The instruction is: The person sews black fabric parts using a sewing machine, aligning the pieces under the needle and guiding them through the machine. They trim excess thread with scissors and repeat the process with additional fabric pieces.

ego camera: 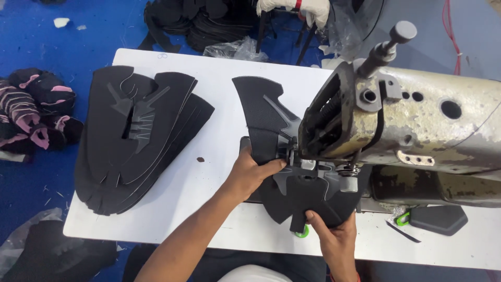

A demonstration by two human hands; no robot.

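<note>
The left hand is laid flat, fingers spread, on a black shoe-upper panel, which is pressed down on the bed of an old sewing machine just left of the needle; the right hand is closed in a pinch on the near edge of the same panel, thumb on top. The panel lies at the middle of the white tabletop, its far wing stretched out to the left of the machine head and its near part under the presser foot, where a grey overlay piece is seen. The step in hand is judged to be the stitching of that overlay onto the panel; the next move would call for the panel to be turned steadily under the needle with both hands, fingers kept clear of it. One machine is counted, one panel under it, and one stack of like black panels at the left, its number too dense to be told. A small green part shows by the right hand, and another near a dark pad at the right. One gloved hand of another person is seen at the far edge.
</note>
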